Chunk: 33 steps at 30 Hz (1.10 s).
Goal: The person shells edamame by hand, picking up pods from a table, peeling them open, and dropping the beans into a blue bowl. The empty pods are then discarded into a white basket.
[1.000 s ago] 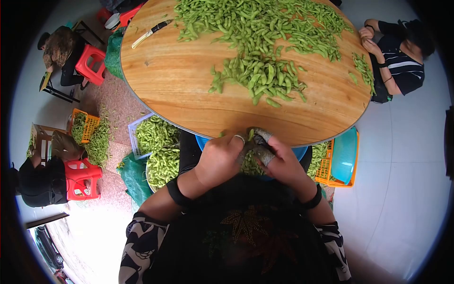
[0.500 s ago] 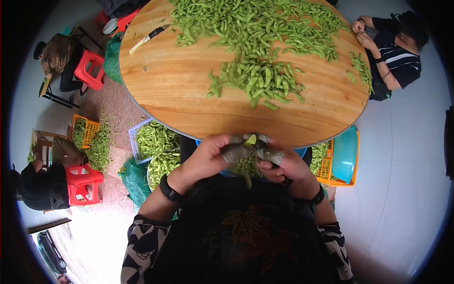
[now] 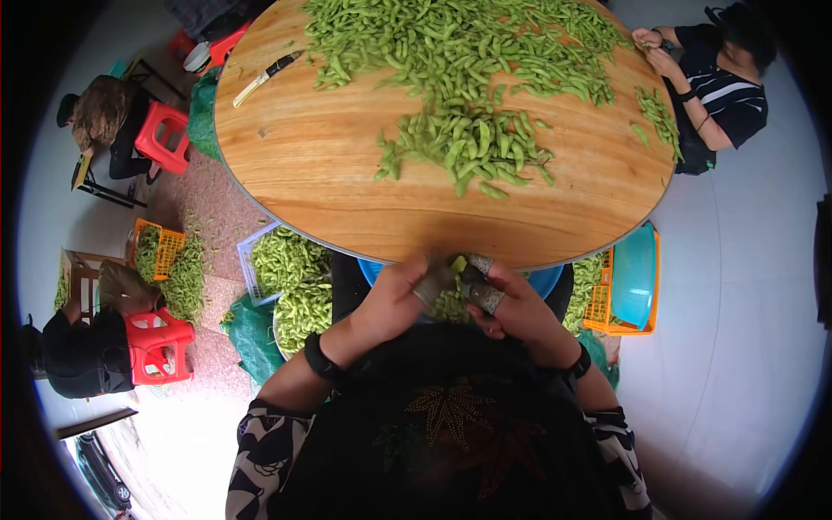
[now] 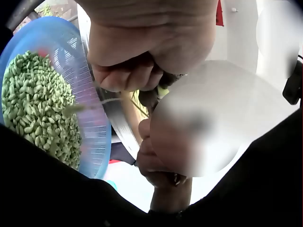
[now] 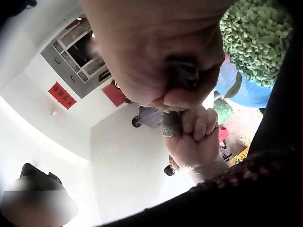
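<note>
The left hand (image 3: pixel 393 295) and right hand (image 3: pixel 520 308) pinch a green pod (image 3: pixel 459 263) together at the counter's (image 3: pixel 329 191) near edge. Below sits the blue basin (image 4: pixel 102 142); pods heap (image 3: pixel 468 139) beyond, a knife (image 3: pixel 267 78) far left.

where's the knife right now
In the head view, the knife lies on the wooden tabletop, near its far left edge, just left of the heaped edamame pods.
</note>
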Tool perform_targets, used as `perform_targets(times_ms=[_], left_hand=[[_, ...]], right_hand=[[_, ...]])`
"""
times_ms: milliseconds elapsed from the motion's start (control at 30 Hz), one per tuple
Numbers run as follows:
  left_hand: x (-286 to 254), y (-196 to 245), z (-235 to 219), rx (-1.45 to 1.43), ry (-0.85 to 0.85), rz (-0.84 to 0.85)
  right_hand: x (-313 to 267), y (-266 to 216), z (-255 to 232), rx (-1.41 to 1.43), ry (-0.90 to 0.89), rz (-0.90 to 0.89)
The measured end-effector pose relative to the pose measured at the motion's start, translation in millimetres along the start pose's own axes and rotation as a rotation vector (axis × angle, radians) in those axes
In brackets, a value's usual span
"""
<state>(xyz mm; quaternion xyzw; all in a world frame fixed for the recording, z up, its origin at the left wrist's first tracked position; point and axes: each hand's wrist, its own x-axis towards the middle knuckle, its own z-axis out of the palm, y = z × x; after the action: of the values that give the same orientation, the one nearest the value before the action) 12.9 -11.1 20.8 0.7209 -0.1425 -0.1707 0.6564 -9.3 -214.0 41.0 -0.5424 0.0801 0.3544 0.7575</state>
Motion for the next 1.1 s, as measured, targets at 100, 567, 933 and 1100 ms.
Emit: perform_targets(times_ms=[100,567,933,1100], left_hand=[[-0.3,3.4,-1.4,0.469,0.039,0.297],[-9.4,-24.1,-0.6,0.189,0.048,0.133],[-20.2,11.0,-11.0,0.201,-0.172,0.025],[-25.8,-10.7,-19.9,0.263,0.032,-0.042]], right_hand=[[-4.0,-6.7,4.0,-0.127,-0.036,-0.048],[2.1,9.9,-4.2,-0.155,-0.084,-0.049],[22.5,13.1,-6.4,-0.576,0.132,-0.259],[26.0,24.1,8.7,-1.032,0.322,-0.971]])
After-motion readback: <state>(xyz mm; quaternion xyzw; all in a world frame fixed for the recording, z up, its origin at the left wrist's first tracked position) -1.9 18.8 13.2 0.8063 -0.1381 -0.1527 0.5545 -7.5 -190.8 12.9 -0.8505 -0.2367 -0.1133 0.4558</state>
